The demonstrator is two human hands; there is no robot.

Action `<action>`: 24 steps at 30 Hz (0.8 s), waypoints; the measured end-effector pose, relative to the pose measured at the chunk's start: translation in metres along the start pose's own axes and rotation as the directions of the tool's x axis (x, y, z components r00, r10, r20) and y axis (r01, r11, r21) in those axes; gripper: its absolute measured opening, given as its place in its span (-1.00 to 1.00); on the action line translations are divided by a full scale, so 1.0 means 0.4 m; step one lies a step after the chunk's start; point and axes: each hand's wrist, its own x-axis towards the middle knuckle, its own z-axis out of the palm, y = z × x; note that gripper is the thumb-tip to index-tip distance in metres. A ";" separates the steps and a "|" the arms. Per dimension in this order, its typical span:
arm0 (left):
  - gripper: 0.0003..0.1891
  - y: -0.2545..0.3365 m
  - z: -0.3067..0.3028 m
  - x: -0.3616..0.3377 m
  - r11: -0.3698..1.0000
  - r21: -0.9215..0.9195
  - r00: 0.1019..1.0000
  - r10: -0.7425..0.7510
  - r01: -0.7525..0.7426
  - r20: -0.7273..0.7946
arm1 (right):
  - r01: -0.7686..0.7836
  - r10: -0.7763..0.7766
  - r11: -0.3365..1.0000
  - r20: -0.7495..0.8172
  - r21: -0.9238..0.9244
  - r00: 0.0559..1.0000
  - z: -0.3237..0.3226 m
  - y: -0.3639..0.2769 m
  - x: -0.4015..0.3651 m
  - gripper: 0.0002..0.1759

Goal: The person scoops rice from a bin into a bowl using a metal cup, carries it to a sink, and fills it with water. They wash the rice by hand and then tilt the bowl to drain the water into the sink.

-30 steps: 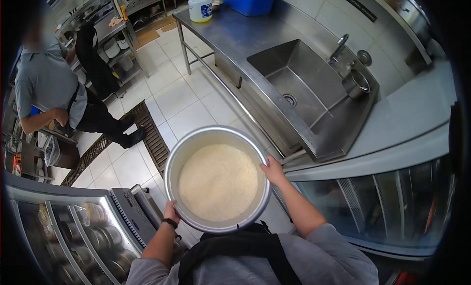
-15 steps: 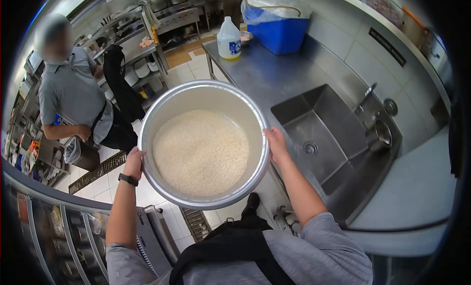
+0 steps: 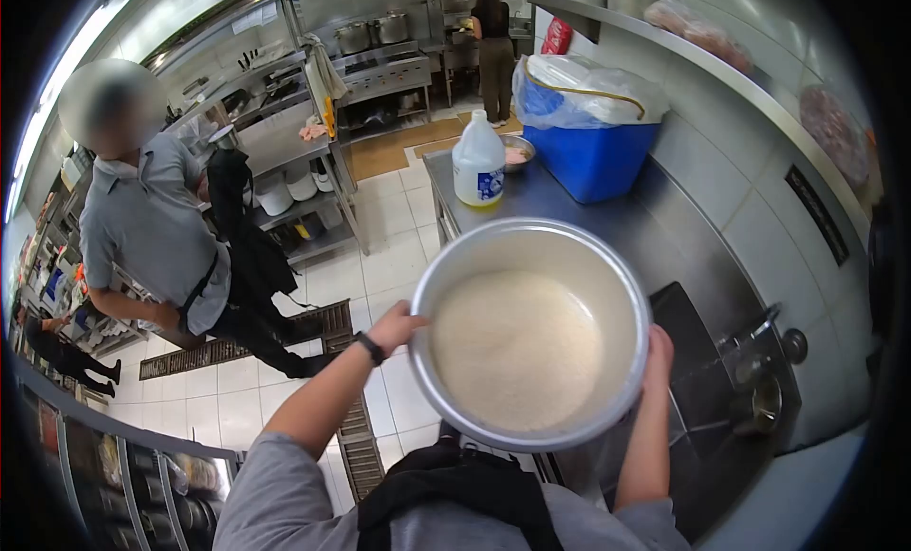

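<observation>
A large round metal pot [image 3: 427, 361] with rice [image 3: 517, 352] in it is held up in front of me, tilted slightly toward the camera. My left hand [image 3: 397, 327], with a black band on the wrist, grips the pot's left rim. On the right side, my right hand [image 3: 657, 359] holds the outer wall; its fingers are partly hidden behind the pot. Beyond the far rim a plastic jug [image 3: 478, 162] with yellowish liquid stands on the steel counter [image 3: 617, 230]. The pot covers part of the sink [image 3: 697, 380].
A blue bin [image 3: 593, 157] with a plastic bag and a small bowl [image 3: 518, 152] are on the counter. At left stands a person [image 3: 157, 228] in a grey shirt. Others are at the far back and far left. A shelf [image 3: 683, 53] runs above the counter at right.
Both hands and the pot have shifted right in view, now over the counter edge and sink. The view has tilted up, showing more of the far kitchen. The person at left holds a different stance.
</observation>
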 end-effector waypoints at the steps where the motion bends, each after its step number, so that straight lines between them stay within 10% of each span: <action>1: -0.57 0.049 0.018 0.036 0.999 -0.037 0.999 0.006 -0.004 0.052 | 0.003 -0.003 1.000 -0.027 0.002 1.000 -0.035 0.009 0.003 -0.69; 4: -0.56 0.110 0.073 0.236 0.991 0.031 0.974 0.123 -0.131 0.192 | 0.003 -0.010 1.000 -0.216 -0.031 0.976 -0.064 -0.006 0.031 -0.64; 13: -0.59 0.205 0.388 0.681 0.957 0.054 0.959 0.284 -0.284 0.006 | -0.017 0.077 0.986 -0.364 0.166 0.928 -0.098 -0.048 0.127 -0.54; 15: -0.55 0.229 0.446 0.725 0.947 0.088 0.950 0.313 -0.310 -0.022 | 0.013 -0.002 0.999 -0.320 0.032 0.947 -0.145 -0.036 0.181 -0.54; 16: -0.58 0.266 0.475 0.733 0.939 0.226 0.964 0.266 -0.257 -0.009 | 0.024 -0.145 0.932 -0.311 -0.362 0.939 -0.264 0.031 0.219 -0.53; 17: -0.63 0.287 0.507 0.734 0.946 -0.266 0.962 0.228 -0.183 0.150 | 0.058 -0.145 0.963 -0.323 -0.264 0.935 -0.327 0.059 0.248 -0.52; 19: -0.63 0.285 0.577 0.796 0.934 -0.248 0.951 0.289 -0.256 0.110 | -0.299 -0.318 0.400 -0.437 -0.866 0.841 -0.489 0.116 0.302 -0.35; 21: -0.64 0.327 0.635 0.786 0.950 -0.197 0.959 0.264 -0.241 0.102 | -0.376 -0.541 0.006 -0.320 -0.926 0.778 -0.601 0.129 0.315 -0.29; 24: -0.66 0.360 0.726 0.798 0.951 -0.114 0.957 0.287 -0.288 -0.024 | -0.461 -0.519 -0.158 -0.323 -0.873 0.791 -0.674 0.069 0.336 -0.26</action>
